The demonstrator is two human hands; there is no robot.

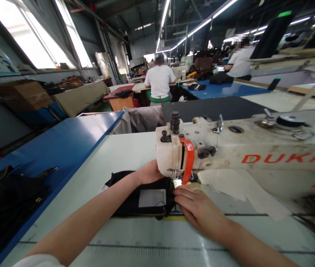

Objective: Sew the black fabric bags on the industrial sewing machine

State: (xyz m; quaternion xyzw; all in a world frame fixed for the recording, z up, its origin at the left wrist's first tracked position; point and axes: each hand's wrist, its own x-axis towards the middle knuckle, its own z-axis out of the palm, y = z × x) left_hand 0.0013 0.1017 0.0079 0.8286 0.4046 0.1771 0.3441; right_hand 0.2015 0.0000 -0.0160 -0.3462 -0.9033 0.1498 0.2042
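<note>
A black fabric piece (131, 200) with a white label (151, 197) lies on the white table under the head of a cream sewing machine (229, 150). My left hand (149, 173) rests on the far side of the fabric, just left of the machine head; its fingers are hidden behind the head. My right hand (199, 207) lies flat on the table with fingers stretched toward the fabric's right edge, below the orange guard (188, 159) at the needle.
A blue side table (62, 148) on the left carries dark bags (9, 200). A person in a white shirt (160, 83) sits ahead with their back to me; another person (239, 61) works at a blue table (224, 90) to the right.
</note>
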